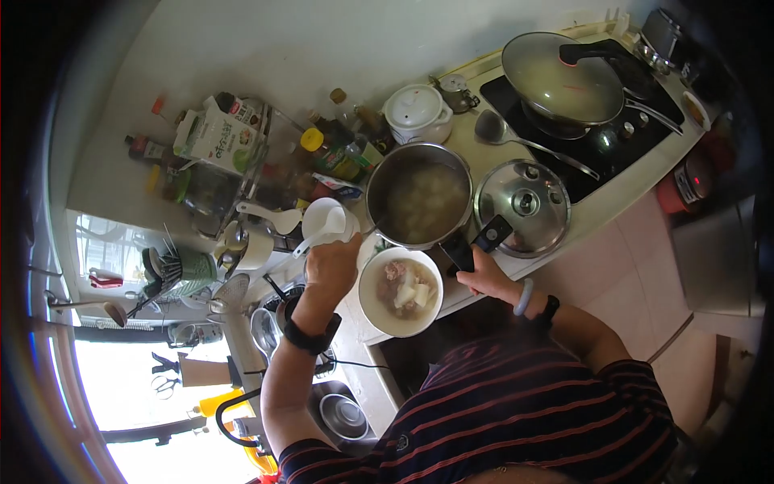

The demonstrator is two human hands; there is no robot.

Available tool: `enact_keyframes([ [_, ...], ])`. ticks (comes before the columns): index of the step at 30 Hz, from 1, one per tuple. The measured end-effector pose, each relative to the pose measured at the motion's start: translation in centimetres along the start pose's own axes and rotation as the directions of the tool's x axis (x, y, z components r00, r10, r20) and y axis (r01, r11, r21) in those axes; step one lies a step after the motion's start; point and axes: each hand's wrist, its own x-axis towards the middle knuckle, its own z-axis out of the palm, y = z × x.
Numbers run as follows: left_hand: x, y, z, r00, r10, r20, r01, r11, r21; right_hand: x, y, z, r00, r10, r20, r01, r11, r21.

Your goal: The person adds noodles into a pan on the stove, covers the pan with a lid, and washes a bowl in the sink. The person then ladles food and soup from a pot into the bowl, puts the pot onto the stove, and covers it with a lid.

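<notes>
A steel pot (419,195) of cloudy liquid with pale chunks sits on the counter. My right hand (488,279) is closed round its black handle (457,252), beside the steel lid (528,206). Just below the pot, a white bowl (364,296) contains meat, white pieces and broth. To the left of that bowl, my left hand (332,264) is in a fist, knuckles toward the pot; a thin handle seems to run from it to the pot's rim, but what it grips is unclear. A small white bowl with a white spoon (319,232) lies right above the left hand.
A lidded wok (564,81) stands on the black stove (621,149), with a spatula (536,147) across its near edge. Behind the pot are a white lidded jar (418,113) and several bottles. A sink with a steel basin (343,416) is at lower left, and a utensil holder (193,270) at left.
</notes>
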Motion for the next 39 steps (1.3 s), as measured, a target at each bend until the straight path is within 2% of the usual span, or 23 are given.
enact_keyframes([
  [1, 0.3, -0.1, -0.9, 0.996, -0.046, 0.075, 0.051, 0.997, -0.061, 0.0, 0.0, 0.0, 1.000, -0.008, 0.011, 0.008, 1.000, -0.004],
  [2, 0.6, -0.4, -1.3, 0.996, -0.042, 0.073, 0.046, 0.997, -0.058, 0.0, 0.0, 0.0, 1.000, -0.016, 0.023, 0.016, 1.000, -0.008],
  [4, 1.0, -1.2, -1.8, 0.992, -0.033, 0.123, 0.065, 0.961, -0.268, -0.2, -0.4, 0.0, 1.000, -0.016, 0.014, 0.016, 1.000, -0.006],
  [5, 1.4, -1.5, -1.5, 0.981, -0.077, 0.178, 0.141, 0.914, -0.380, -0.3, -0.6, 0.0, 1.000, -0.013, 0.009, 0.013, 1.000, -0.007],
  [6, 1.7, -1.9, -0.7, 0.982, -0.074, 0.175, 0.137, 0.915, -0.379, -0.3, -0.6, 0.1, 1.000, -0.016, 0.006, 0.016, 1.000, -0.006],
  [8, 2.6, -2.4, 1.6, 0.934, -0.043, 0.355, 0.270, 0.735, -0.621, -0.4, -0.7, 0.1, 1.000, -0.016, -0.004, 0.015, 1.000, -0.017],
  [9, 2.8, -2.4, 3.0, 0.936, -0.041, 0.351, 0.265, 0.737, -0.622, -0.3, -0.5, 0.1, 1.000, -0.019, -0.009, 0.019, 1.000, -0.017],
  [11, 2.6, -2.0, 5.2, 0.945, -0.014, 0.326, 0.285, 0.527, -0.801, -0.1, 0.2, 0.0, 1.000, 0.000, 0.005, 0.000, 1.000, -0.014],
  [12, 2.5, -1.8, 5.0, 0.947, -0.012, 0.322, 0.279, 0.527, -0.802, 0.0, 0.3, 0.0, 1.000, -0.003, 0.001, 0.003, 1.000, -0.016],
  [14, 2.2, -1.7, 4.5, 0.867, -0.009, 0.498, 0.490, 0.204, -0.848, 0.1, 0.5, 0.0, 1.000, 0.001, 0.018, -0.001, 1.000, -0.013],
  [15, 2.0, -1.5, 4.2, 0.869, -0.012, 0.495, 0.487, 0.202, -0.850, 0.0, 0.1, 0.0, 1.000, -0.001, 0.019, 0.002, 1.000, -0.018],
  [17, 1.6, -1.2, 3.5, 0.879, -0.044, 0.474, 0.476, 0.101, -0.874, -0.4, -0.8, 0.1, 1.000, 0.002, 0.008, -0.002, 1.000, 0.006],
  [21, 1.0, -2.1, 2.3, 0.875, -0.039, 0.483, 0.484, 0.042, -0.874, -0.5, -1.1, 0.1, 1.000, -0.011, 0.013, 0.011, 1.000, -0.023],
  [24, 0.3, -2.8, 1.4, 0.888, -0.078, 0.454, 0.459, 0.059, -0.887, -0.5, -1.3, 0.1, 0.999, -0.020, 0.026, 0.021, 0.999, -0.034],
  [26, -0.3, -3.8, 2.2, 0.887, -0.090, 0.454, 0.455, -0.006, -0.890, -0.2, -0.8, 0.0, 1.000, -0.004, 0.030, 0.005, 1.000, -0.008],
  [30, -2.6, -4.5, -1.4, 0.863, -0.130, 0.488, 0.486, -0.048, -0.873, -0.1, -0.5, 0.0, 0.999, 0.005, 0.041, -0.004, 1.000, -0.005],
  [33, -4.9, -5.2, -3.8, 0.841, -0.165, 0.515, 0.525, 0.025, -0.851, 0.0, -0.5, 0.0, 0.999, 0.021, 0.035, -0.021, 1.000, 0.006],
  [36, -8.0, -5.6, -5.5, 0.776, -0.224, 0.589, 0.603, -0.005, -0.797, 0.2, 0.0, -0.1, 0.999, 0.007, 0.044, -0.006, 1.000, -0.015],
  [39, -11.4, -6.6, -6.1, 0.755, -0.243, 0.609, 0.634, 0.032, -0.773, 0.5, 0.6, -0.3, 0.998, -0.014, 0.063, 0.013, 1.000, 0.020],
])
